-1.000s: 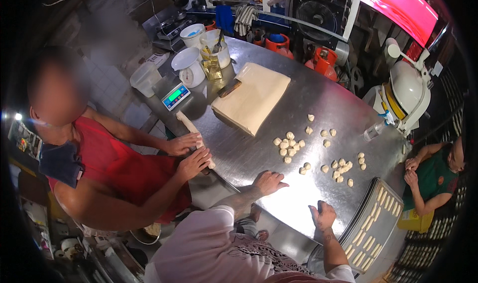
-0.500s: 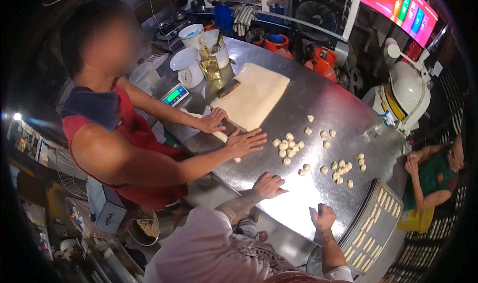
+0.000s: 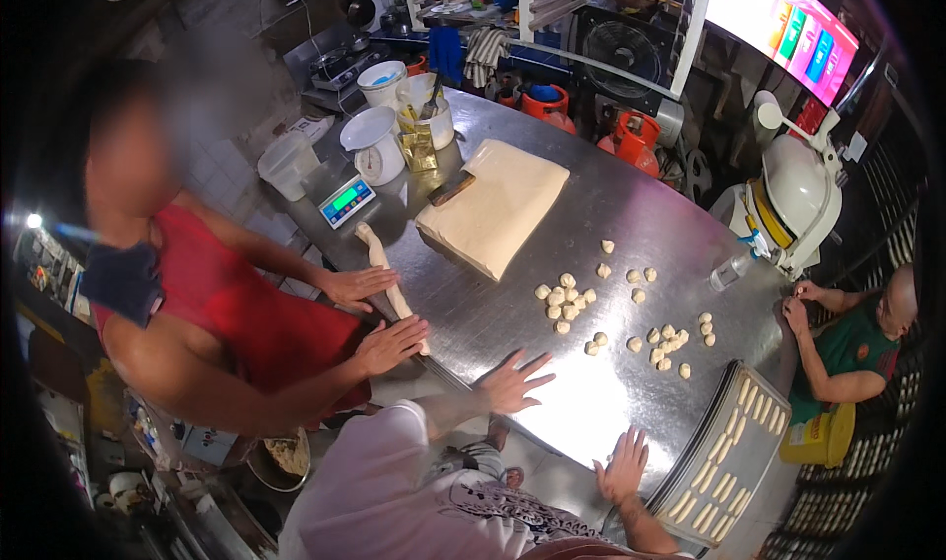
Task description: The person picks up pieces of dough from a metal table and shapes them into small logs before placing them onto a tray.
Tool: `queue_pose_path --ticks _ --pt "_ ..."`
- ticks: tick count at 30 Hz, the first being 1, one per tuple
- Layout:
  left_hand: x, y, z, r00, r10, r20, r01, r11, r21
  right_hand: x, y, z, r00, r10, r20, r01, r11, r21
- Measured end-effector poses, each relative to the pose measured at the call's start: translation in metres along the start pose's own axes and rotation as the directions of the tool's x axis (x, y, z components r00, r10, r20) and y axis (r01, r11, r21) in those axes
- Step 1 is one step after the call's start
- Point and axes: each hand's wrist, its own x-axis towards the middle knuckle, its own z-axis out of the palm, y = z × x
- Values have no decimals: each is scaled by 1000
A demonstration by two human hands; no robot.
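My left hand (image 3: pixel 514 383) lies at the near edge of the steel table (image 3: pixel 680 215), palm down with its fingers spread. To its right my right hand (image 3: pixel 624 464) rests on the same edge, fingers stretched out. I see nothing held in either hand. Beyond them sit several small dough balls (image 3: pixel 564 299) in loose clusters. Closest to my right hand is a baking tray (image 3: pixel 680 461) with rows of thin dough sticks (image 3: pixel 724 447). At the left, a co-worker's hands (image 3: pixel 379 314) press on a dough rope (image 3: pixel 377 252).
A thick dough slab (image 3: pixel 503 205) with a scraper (image 3: pixel 452 188) on it lies at mid-table. Behind are a digital scale (image 3: pixel 347 200), a dial scale (image 3: pixel 374 151) and tubs. A bottle (image 3: pixel 729 272) lies near the mixer (image 3: pixel 798 190). Another person (image 3: pixel 838 353) sits at the right.
Both my hands have drawn back toward me, their curled fingers now spread flat. The co-worker's hands have shifted left and nearer along with the dough rope.
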Motion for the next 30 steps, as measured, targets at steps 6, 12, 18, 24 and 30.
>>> queue_pose_path --ticks 6,12,18,24,30 --pt "37 10 13 968 -196 -156 185 979 -81 91 -26 -4 952 160 -262 -158 987 30" --pt "-1 50 25 965 -259 -39 258 966 -32 11 -45 14 990 112 -85 -103 990 100" --pt "73 15 16 859 -362 -363 365 929 -62 110 -34 0 897 264 -354 -229 964 137" --pt "21 44 37 965 -220 -144 211 975 -75 45 -57 20 966 168 -199 -157 985 70" --pt "108 14 29 875 -195 -443 240 970 46 142 -14 22 761 261 -594 -272 960 73"
